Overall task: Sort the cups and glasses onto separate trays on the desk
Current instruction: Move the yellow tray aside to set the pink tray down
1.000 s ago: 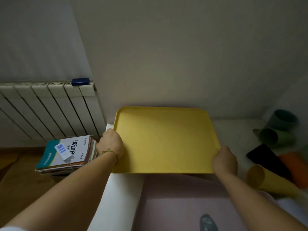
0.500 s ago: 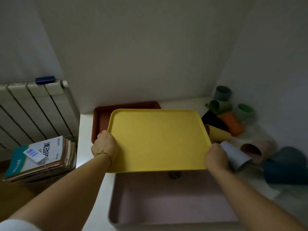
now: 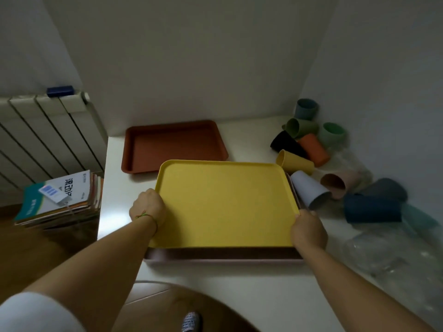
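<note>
A: While the left hand (image 3: 147,207) grips the left rim of the yellow tray (image 3: 225,202) and the right hand (image 3: 308,230) grips the right rim near the corner, both closed on it, where is this tray?

B: Directly over the pink tray (image 3: 223,256), near the front of the tabletop (image 3: 239,295). I cannot tell if the two touch. The brown tray (image 3: 172,144) lies apart, at the back.

A: And the cups?

B: The cups (image 3: 312,149) lie in a heap in the right corner, and the white cup (image 3: 309,189) is just beside the yellow tray. The glasses (image 3: 383,250) are blurred, along the right side.

A: Which step is it?

B: I judge it is laying out the trays; no cup is on any tray yet. The next move needs a free place for the yellow tray, without pushing the white cup.
</note>
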